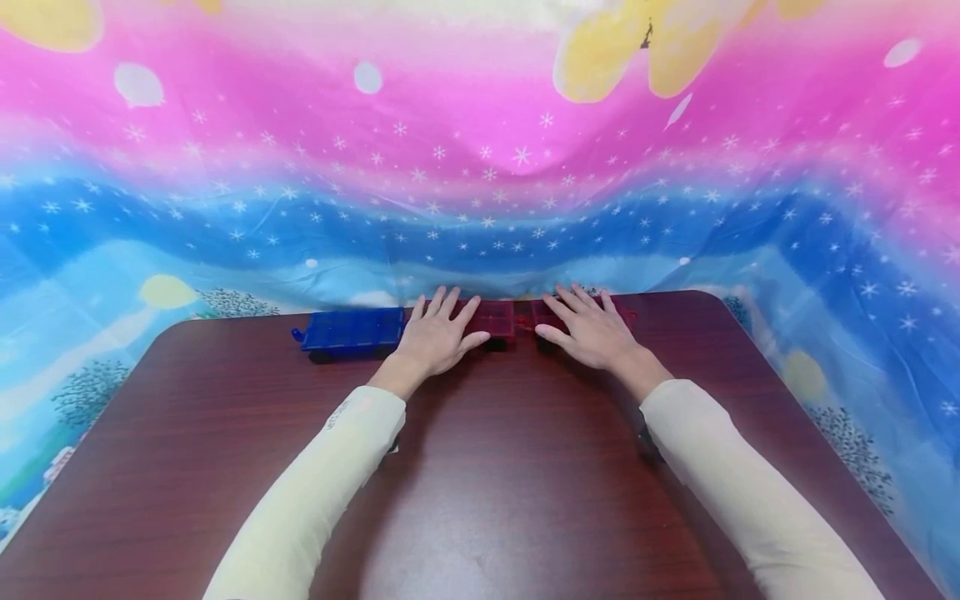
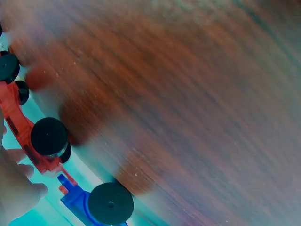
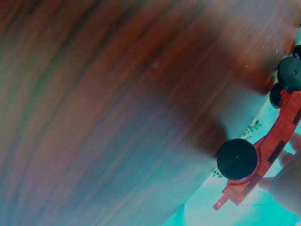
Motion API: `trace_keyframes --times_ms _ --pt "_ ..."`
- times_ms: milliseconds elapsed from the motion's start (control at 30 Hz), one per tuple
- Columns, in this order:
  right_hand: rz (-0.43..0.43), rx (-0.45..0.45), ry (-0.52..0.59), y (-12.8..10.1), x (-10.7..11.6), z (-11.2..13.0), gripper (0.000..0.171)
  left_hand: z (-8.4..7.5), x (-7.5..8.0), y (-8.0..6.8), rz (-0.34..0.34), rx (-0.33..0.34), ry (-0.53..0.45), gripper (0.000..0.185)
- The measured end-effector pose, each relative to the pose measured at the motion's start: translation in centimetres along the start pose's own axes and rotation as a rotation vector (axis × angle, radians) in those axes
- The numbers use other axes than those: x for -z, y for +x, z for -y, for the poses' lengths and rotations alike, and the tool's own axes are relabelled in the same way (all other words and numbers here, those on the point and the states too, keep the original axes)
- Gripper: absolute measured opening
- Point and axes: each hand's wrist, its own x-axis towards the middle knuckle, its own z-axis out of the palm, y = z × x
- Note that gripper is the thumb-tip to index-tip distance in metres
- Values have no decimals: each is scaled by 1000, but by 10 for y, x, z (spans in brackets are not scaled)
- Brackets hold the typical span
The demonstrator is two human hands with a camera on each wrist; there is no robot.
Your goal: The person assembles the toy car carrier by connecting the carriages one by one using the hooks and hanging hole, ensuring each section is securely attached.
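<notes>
Head view: both hands lying flat, left hand [image 1: 437,336] pressing red wagon [image 1: 495,320], right hand [image 1: 592,330] pressing second red wagon [image 1: 546,312], steadying them on bench [image 1: 480,467] (blue wagon [image 1: 348,329] coupled at left).

Left hand [image 1: 438,337] and right hand [image 1: 592,332] flat on red toy wagons [image 1: 497,319]

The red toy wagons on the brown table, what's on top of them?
A hand lies flat on each red toy wagon: the left hand on one, the right hand on the other. Their tops are mostly covered. A blue toy wagon stands beside them, uncovered.
</notes>
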Motion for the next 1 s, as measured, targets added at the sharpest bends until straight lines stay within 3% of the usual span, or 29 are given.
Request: trace_keyframes --times_ms 367,1000 --pt "-9 -5 13 0 3 6 80 9 2 -9 -23 42 -20 72" --pt "-17 13 44 4 6 29 77 38 10 -30 -101 100 -59 72"
